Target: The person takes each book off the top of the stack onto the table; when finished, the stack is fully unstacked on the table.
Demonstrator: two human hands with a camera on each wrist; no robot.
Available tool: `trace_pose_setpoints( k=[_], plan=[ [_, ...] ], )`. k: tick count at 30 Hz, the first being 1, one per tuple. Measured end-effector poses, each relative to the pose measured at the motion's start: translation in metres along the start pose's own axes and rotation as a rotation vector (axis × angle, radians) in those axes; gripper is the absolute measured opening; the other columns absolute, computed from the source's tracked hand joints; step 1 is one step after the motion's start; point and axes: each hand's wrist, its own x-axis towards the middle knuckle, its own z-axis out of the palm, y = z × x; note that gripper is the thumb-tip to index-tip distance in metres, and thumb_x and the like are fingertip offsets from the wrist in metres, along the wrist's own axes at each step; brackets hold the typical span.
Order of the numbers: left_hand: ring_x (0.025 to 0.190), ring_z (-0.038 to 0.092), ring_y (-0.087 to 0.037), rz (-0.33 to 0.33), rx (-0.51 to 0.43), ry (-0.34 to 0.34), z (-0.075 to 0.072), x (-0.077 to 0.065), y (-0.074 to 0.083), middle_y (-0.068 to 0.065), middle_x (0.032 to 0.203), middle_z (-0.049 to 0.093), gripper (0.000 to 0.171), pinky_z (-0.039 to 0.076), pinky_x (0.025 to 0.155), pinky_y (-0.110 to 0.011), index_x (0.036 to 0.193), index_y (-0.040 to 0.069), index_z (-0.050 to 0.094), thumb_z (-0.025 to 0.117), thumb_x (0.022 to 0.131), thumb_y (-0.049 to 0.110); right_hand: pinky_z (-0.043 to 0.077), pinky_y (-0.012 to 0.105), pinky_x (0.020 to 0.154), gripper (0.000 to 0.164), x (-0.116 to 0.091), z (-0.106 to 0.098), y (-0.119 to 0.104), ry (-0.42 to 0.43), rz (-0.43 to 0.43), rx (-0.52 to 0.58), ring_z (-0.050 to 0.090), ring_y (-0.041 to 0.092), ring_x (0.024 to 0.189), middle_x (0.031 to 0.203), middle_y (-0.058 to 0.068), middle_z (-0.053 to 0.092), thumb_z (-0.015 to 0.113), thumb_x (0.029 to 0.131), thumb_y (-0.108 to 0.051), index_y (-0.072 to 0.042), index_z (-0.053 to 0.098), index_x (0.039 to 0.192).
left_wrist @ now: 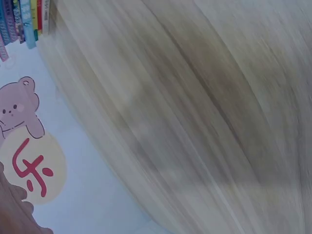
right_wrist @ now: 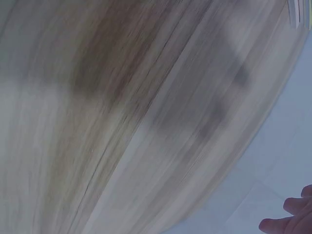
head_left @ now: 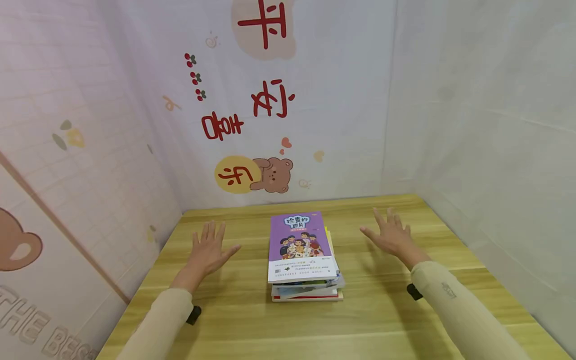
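Both splayed, grip released, the left hand point(head_left: 209, 256) and right hand point(head_left: 390, 237) flank the books point(head_left: 299, 250) on the worktop point(head_left: 238, 322). I judge this the pre-contact stage; contact calls for moving inward.

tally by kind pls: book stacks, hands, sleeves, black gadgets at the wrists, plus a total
Stack of books: 1 (its separate books can't be counted surely)
Hands: 2, left hand and right hand
Sleeves: 2, left sleeve and right sleeve
Black gadgets: 2, left gadget and right gadget
Total: 7
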Motion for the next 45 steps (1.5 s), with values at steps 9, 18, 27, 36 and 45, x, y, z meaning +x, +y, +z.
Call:
trace_pose_setpoints(
  k=[9, 18, 27, 36, 45],
  plan=[
    [0.146, 0.006, -0.049, -0.032, -0.148, -0.039, -0.001, -0.001, 0.019, -0.033, 0.159, 0.011, 0.097, 0.003, 0.111, -0.072, 0.157, -0.001, 0.014, 0.042, 0.096, 0.068, 0.008, 0.081, 0.101, 0.089, -0.006, 0.002, -0.013, 0.004, -0.009, 0.144, 0.005, 0.062, 0.139, 0.155, 0.041, 0.002, 0.035, 0.100, -0.065, -0.003, 0.011, 0.159],
    [0.146, 0.009, -0.048, -0.055, -0.395, -0.094, 0.003, -0.006, 0.038, -0.030, 0.160, 0.011, 0.093, 0.010, 0.116, -0.064, 0.157, -0.004, 0.010, 0.041, 0.099, 0.063, 0.016, 0.076, 0.106, 0.085, -0.011, 0.013, -0.023, -0.011, -0.036, 0.267, 0.011, 0.060, 0.140, 0.156, 0.039, 0.006, 0.034, 0.102, -0.061, -0.001, 0.012, 0.158],
    [0.146, 0.014, -0.047, -0.124, -0.666, -0.117, 0.006, -0.014, 0.064, -0.028, 0.160, 0.016, 0.085, 0.013, 0.115, -0.063, 0.157, -0.002, 0.015, 0.045, 0.101, 0.055, 0.015, 0.068, 0.112, 0.080, -0.017, 0.027, -0.038, -0.052, -0.020, 0.427, 0.013, 0.052, 0.144, 0.159, 0.029, 0.015, 0.036, 0.103, -0.058, -0.003, 0.016, 0.158],
    [0.133, 0.043, -0.041, -0.231, -0.842, -0.107, 0.013, -0.020, 0.086, -0.023, 0.145, 0.045, 0.081, 0.040, 0.105, -0.057, 0.154, -0.002, 0.029, 0.054, 0.098, 0.053, 0.029, 0.067, 0.108, 0.072, -0.023, 0.033, -0.047, -0.077, 0.018, 0.566, 0.026, 0.053, 0.139, 0.160, 0.027, 0.018, 0.040, 0.105, -0.051, -0.011, 0.017, 0.160],
    [0.117, 0.055, -0.035, -0.241, -1.052, -0.094, 0.022, -0.030, 0.106, -0.025, 0.134, 0.052, 0.073, 0.052, 0.090, -0.051, 0.149, -0.010, 0.033, 0.063, 0.098, 0.033, 0.027, 0.067, 0.109, 0.067, -0.030, 0.041, -0.054, -0.096, 0.116, 0.738, 0.029, 0.048, 0.140, 0.156, 0.025, 0.030, 0.046, 0.104, -0.047, -0.018, 0.022, 0.160]
  ],
)
